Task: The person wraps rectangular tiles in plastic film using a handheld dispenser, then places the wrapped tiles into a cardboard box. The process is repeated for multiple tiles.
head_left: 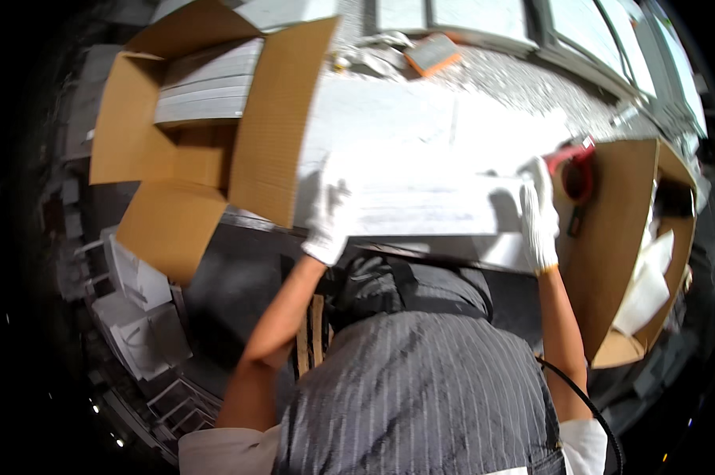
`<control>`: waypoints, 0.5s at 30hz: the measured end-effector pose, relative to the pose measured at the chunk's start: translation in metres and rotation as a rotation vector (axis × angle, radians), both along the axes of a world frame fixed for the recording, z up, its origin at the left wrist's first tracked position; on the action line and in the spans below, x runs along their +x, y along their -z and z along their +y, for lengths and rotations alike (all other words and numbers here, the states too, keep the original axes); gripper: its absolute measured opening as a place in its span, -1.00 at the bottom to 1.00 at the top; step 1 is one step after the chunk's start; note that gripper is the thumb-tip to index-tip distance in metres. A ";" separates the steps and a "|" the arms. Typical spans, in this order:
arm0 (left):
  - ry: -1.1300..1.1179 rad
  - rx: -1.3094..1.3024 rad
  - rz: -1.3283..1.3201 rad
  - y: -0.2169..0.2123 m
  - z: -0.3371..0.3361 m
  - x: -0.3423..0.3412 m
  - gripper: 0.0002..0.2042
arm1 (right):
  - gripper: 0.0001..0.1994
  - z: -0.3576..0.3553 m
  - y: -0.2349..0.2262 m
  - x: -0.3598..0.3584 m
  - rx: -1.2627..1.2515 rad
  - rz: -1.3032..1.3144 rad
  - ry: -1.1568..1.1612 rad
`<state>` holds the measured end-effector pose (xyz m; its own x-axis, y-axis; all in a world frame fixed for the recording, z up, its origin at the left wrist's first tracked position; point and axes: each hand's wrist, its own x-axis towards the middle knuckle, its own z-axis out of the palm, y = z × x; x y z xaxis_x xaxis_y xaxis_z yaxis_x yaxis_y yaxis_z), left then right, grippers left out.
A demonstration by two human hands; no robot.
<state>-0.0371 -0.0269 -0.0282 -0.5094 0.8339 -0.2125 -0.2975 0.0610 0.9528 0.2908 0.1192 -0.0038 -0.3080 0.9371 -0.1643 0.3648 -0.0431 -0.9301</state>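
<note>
Both my hands wear white gloves. My left hand [328, 215] grips the left end of a stack of flat white sheets [432, 207] lying on the white table [405, 111]. My right hand [538, 218] grips the stack's right end. The stack is blurred. It lies near the table's front edge, between two cardboard boxes.
An open cardboard box [207, 119] holding white sheets stands at the left. Another cardboard box [630, 245] with white paper inside stands at the right, a red tape dispenser [575, 170] beside it. An orange-edged pad [431, 54] lies at the back by the window. White parts lie on the floor at left.
</note>
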 end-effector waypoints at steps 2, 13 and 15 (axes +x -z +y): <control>0.122 -0.138 1.156 -0.034 0.001 0.005 -0.23 | -0.18 -0.004 -0.016 0.001 0.536 -0.400 -0.079; 0.962 -0.555 1.615 -0.079 0.033 0.019 0.16 | 0.13 0.017 -0.061 -0.015 0.777 -0.756 -0.636; 0.963 -0.554 1.663 -0.080 0.031 0.012 0.16 | 0.14 0.018 -0.061 -0.011 0.729 -0.807 -0.673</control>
<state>-0.0248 0.0045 0.0521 0.0490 0.9258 -0.3748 0.9986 -0.0385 0.0354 0.2796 0.1374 0.0570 -0.8079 0.5878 -0.0416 0.5857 0.7934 -0.1658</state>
